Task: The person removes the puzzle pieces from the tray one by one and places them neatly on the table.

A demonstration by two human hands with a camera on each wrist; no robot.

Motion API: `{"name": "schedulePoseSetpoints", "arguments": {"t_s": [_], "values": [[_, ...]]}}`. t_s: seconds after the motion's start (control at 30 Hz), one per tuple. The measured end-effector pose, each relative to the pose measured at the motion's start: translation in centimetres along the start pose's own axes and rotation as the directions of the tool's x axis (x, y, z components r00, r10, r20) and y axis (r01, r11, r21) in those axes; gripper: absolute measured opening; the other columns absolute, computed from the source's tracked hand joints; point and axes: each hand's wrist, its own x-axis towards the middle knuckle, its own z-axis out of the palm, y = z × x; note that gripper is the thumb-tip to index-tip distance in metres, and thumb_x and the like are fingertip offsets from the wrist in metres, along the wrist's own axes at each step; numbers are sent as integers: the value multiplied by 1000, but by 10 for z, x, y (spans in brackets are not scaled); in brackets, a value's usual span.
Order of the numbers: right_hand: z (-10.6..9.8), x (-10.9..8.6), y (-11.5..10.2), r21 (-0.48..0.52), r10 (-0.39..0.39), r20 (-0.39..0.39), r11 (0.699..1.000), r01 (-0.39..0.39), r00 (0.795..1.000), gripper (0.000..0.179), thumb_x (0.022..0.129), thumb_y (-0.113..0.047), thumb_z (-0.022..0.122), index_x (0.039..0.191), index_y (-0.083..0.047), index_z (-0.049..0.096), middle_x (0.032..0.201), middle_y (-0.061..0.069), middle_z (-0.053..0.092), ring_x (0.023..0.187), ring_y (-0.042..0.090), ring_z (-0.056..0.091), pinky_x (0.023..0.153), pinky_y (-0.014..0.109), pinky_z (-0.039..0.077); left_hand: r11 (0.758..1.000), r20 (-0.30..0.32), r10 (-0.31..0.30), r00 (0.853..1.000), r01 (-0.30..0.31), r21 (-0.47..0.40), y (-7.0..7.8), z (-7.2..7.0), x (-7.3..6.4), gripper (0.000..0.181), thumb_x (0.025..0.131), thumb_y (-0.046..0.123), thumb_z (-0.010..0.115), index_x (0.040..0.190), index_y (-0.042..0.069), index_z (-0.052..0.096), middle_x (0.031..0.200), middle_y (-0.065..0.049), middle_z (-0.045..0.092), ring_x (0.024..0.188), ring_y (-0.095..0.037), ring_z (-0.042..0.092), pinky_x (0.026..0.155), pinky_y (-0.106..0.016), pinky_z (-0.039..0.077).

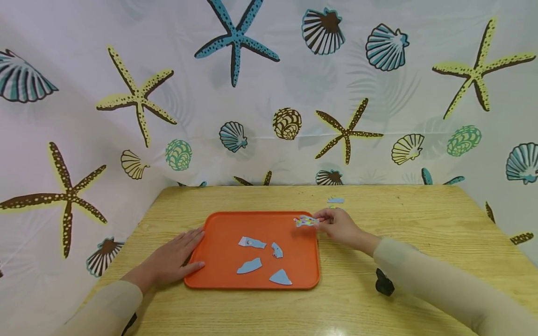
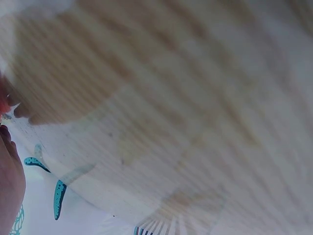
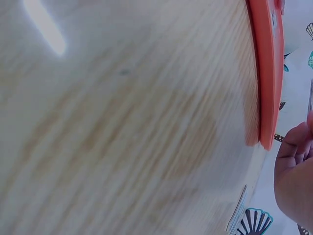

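An orange tray lies on the wooden table. Fingers straight, my left hand rests against the tray's left rim; in the left wrist view only part of the left hand shows. Over the tray's far right corner, my right hand pinches a small multicoloured, irregular flat piece. The right wrist view catches the right hand at its edge, fingers curled. On the tray lie several light blue flat pieces: a long one, a curved one, a wavy one and a triangular one.
Beyond my right hand, more flat pieces lie near the back of the wooden table; my hand partly hides them. A white curtain printed with starfish and shells hangs behind and beside the table.
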Motion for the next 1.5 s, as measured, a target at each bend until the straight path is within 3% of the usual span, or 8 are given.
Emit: {"name": "schedulePoseSetpoints", "arguments": {"t_s": [0.17,0.6,0.87,1.2,1.5], "values": [[-7,-3,7,-8,32,-33,999,-32,999,21,92,-5,67,110,4,65,91,9,57,65,16,48,53,25,43,1000,-3,9,1000,-9,0,3,-2,0,88,94,65,42,154,2,23,159,-11,22,144,-29,22,114,-50,19],[-27,-14,22,-3,1,-43,1000,-1,999,24,92,-4,66,112,8,63,90,9,57,67,16,48,53,23,43,1000,1,10,1000,-10,2,6,-4,-1,87,95,63,43,153,1,24,159,-13,22,144,-30,22,114,-51,20],[-40,-19,31,-37,12,-59,999,-15,998,23,92,-5,67,112,6,63,91,10,59,69,17,51,54,24,46,1000,-44,29,999,-29,4,5,-3,-2,85,95,60,47,152,1,27,157,-15,26,142,-33,26,112,-53,24],[-57,-20,42,-65,1,-22,998,-2,1000,24,94,-7,64,114,7,62,94,11,60,73,21,52,55,26,45,1000,5,-8,1000,8,14,2,-2,0,89,93,66,42,154,4,23,160,-10,20,145,-28,21,115,-50,19],[-72,-20,48,-54,12,23,998,-11,1000,25,96,-5,61,116,10,60,97,13,59,77,18,52,58,26,45,1000,8,-12,1000,12,6,3,-2,1,89,93,66,42,154,4,23,160,-10,20,145,-28,21,115,-50,18]]}}
